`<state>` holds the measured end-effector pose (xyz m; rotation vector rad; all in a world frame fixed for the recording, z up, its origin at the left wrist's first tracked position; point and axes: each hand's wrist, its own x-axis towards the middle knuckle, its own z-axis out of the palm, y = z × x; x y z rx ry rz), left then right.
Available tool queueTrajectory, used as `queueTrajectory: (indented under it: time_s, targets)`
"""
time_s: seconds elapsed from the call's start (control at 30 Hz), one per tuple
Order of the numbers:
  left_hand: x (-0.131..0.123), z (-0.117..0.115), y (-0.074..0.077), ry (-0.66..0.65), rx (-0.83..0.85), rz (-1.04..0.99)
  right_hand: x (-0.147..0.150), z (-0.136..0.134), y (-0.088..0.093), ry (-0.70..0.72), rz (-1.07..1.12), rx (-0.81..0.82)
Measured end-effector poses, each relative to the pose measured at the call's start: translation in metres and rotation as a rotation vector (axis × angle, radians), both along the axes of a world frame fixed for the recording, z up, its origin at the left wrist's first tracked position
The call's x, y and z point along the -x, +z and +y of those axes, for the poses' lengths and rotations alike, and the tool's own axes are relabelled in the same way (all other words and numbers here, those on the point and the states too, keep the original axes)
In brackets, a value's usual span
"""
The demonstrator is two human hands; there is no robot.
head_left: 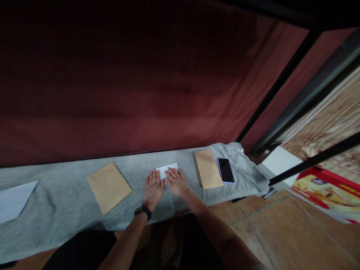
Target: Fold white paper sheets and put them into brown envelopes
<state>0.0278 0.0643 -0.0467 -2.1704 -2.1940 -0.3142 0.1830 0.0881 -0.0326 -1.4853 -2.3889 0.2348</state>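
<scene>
A small white sheet of paper [168, 167], which looks folded, lies on the grey cloth in front of me. My left hand [154, 188] rests flat on its left part, fingers stretched out and pointing away from me. Over its right part lies my right hand [176, 182], also flat, with the fingers spread. Both palms face down and hide most of the paper. To the left is a brown envelope or paper stack [109, 187]. A narrower brown stack [208, 169] sits to the right of my right hand.
The grey cloth [67, 191] covers a long narrow surface against a dark red panel [126, 131]. A phone [226, 170] lies beside the right stack. White paper [17, 198] is at far left. A black bar [281, 80] and a red box [329, 193] stand right.
</scene>
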Motion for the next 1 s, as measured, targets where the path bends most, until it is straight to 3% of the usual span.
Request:
queueTrajectory:
  time_s: [0.13, 0.37, 0.57, 0.67, 0.83, 1.0]
  targets:
    - [0.003, -0.003, 0.003, -0.015, 0.018, 0.02, 0.003, 0.013, -0.004, -0.089, -0.028, 0.014]
    - [0.008, -0.008, 0.004, -0.008, 0.004, 0.007, -0.017, 0.023, -0.011, -0.154, -0.021, -0.029]
    - [0.017, -0.034, 0.016, -0.017, 0.041, 0.058, -0.016, 0.02, -0.014, -0.168, -0.035, -0.032]
    - [0.038, -0.056, 0.027, 0.003, 0.018, 0.104, -0.015, 0.02, -0.014, -0.16, -0.025, -0.044]
    - [0.094, -0.09, 0.048, 0.262, 0.062, 0.132, -0.016, 0.019, -0.014, -0.155, -0.024, -0.051]
    - [0.123, -0.101, 0.065, 0.177, 0.204, 0.192, -0.018, 0.02, -0.008, -0.14, 0.003, -0.06]
